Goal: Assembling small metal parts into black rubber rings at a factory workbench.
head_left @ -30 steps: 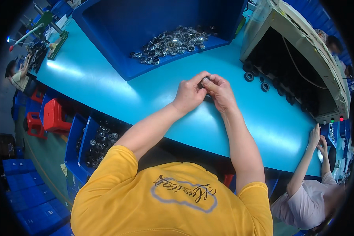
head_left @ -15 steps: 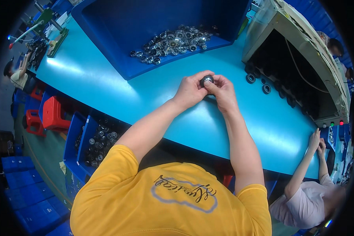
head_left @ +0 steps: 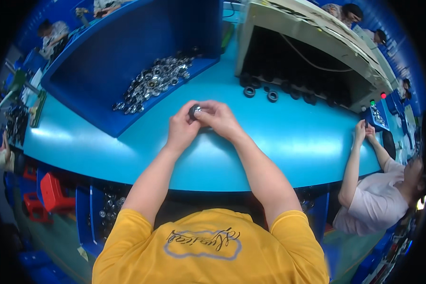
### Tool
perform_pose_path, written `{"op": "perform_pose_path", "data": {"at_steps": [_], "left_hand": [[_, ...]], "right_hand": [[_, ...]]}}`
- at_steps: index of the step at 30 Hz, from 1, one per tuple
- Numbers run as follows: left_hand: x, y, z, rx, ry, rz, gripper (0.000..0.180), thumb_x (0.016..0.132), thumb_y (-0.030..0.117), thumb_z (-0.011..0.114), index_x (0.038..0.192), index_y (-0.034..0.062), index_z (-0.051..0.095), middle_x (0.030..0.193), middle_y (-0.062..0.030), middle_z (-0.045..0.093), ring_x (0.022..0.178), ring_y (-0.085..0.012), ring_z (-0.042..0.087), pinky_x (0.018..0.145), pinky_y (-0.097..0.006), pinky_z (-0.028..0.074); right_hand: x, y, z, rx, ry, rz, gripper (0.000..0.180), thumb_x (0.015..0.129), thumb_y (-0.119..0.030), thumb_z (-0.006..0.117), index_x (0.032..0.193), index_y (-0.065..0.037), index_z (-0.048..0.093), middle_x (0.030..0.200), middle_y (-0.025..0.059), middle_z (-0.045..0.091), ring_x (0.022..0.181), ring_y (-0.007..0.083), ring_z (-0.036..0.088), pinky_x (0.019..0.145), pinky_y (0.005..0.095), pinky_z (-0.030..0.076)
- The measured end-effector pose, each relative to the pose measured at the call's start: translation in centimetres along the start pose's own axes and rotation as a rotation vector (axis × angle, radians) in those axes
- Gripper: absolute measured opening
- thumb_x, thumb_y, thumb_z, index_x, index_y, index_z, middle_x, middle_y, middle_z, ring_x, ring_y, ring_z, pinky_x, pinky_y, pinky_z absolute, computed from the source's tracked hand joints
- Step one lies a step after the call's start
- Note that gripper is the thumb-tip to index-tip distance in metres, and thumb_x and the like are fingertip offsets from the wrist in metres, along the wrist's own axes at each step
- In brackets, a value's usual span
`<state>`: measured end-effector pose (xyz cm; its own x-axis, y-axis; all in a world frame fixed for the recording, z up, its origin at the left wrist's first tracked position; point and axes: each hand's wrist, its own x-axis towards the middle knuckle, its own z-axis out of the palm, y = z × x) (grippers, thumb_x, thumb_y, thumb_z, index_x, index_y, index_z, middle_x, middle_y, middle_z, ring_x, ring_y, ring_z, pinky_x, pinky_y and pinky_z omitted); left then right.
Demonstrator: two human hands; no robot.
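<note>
Both my hands meet above the turquoise table around a small round part [head_left: 194, 111], a black ring with a shiny silver centre. My left hand [head_left: 181, 127] grips its left side, fingers closed. From the other side my right hand [head_left: 218, 120] pinches it, the thumb lying across the silver face. The fingers cover much of the part's edge. Ahead and to the left, many clear and silver round pieces [head_left: 151, 84] lie heaped in a big blue bin [head_left: 87, 110] tipped toward me.
A pale metal housing [head_left: 317, 28] with a dark opening stands at far right, black rings [head_left: 272, 96] along its front. At the right a co-worker [head_left: 376, 201] has both hands on the table [head_left: 293, 156]. Red stools [head_left: 54, 194] and blue bins of parts [head_left: 85, 208] are lower left.
The view has turned to the right, so the bin and housing appear further left. Both my hands still hold the round part, my right thumb on its face.
</note>
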<state>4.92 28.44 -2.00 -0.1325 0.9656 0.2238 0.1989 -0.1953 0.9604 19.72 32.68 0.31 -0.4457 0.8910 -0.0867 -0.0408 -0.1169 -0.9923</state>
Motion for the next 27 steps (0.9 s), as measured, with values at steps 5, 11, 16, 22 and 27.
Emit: {"op": "perform_pose_path", "data": {"at_steps": [5, 11, 16, 22, 27], "left_hand": [[0.1, -0.5, -0.1, -0.215, 0.001, -0.044, 0.042, 0.087, -0.003, 0.07, 0.128, 0.0013, 0.061, 0.086, -0.0037, 0.07, 0.069, -0.0067, 0.063, 0.056, -0.024, 0.052], [0.4, 1.1, -1.5, -0.299, -0.149, -0.211, 0.044, 0.089, 0.005, 0.073, 0.131, 0.0044, 0.058, 0.081, -0.0036, 0.068, 0.05, -0.0068, 0.054, 0.04, -0.023, 0.039], [0.2, 1.0, -1.7, -0.304, -0.213, -0.19, 0.055, 0.089, 0.003, 0.073, 0.141, 0.0059, 0.055, 0.081, -0.0017, 0.068, 0.051, -0.0049, 0.053, 0.041, -0.022, 0.039], [0.2, 2.0, -1.5, -0.123, -0.195, -0.151, 0.065, 0.092, 0.009, 0.073, 0.151, 0.0068, 0.046, 0.066, 0.003, 0.055, 0.05, -0.0042, 0.049, 0.04, -0.022, 0.038], [0.5, 0.8, -1.1, -0.154, -0.209, -0.192, 0.059, 0.094, 0.013, 0.071, 0.149, 0.0088, 0.048, 0.062, 0.004, 0.05, 0.051, -0.0042, 0.045, 0.04, -0.024, 0.038]], "right_hand": [[0.8, 1.2, -0.8, 0.226, -0.12, 0.056, 0.03, 0.103, -0.016, 0.057, 0.122, 0.006, 0.064, 0.103, 0.0147, 0.072, 0.088, 0.0188, 0.072, 0.077, 0.0292, 0.061], [0.5, 0.1, -1.9, 0.462, -0.074, 0.219, 0.033, 0.105, -0.021, 0.052, 0.119, 0.006, 0.063, 0.104, 0.0147, 0.07, 0.088, 0.0212, 0.072, 0.076, 0.0319, 0.063], [-0.1, -1.2, -1.0, 0.391, -0.088, 0.222, 0.033, 0.1, -0.025, 0.06, 0.118, 0.002, 0.064, 0.102, 0.0122, 0.07, 0.084, 0.0176, 0.07, 0.071, 0.0283, 0.061], [0.6, -0.7, -4.4, 0.265, 0.085, 0.126, 0.03, 0.092, -0.024, 0.076, 0.112, -0.003, 0.067, 0.09, 0.0028, 0.066, 0.068, 0.0086, 0.06, 0.058, 0.0217, 0.05], [3.4, -3.0, -15.2, 0.35, 0.556, -0.045, 0.026, 0.092, -0.031, 0.078, 0.09, -0.008, 0.068, 0.07, 0.0, 0.058, 0.055, 0.0077, 0.053, 0.047, 0.0207, 0.043]]}}
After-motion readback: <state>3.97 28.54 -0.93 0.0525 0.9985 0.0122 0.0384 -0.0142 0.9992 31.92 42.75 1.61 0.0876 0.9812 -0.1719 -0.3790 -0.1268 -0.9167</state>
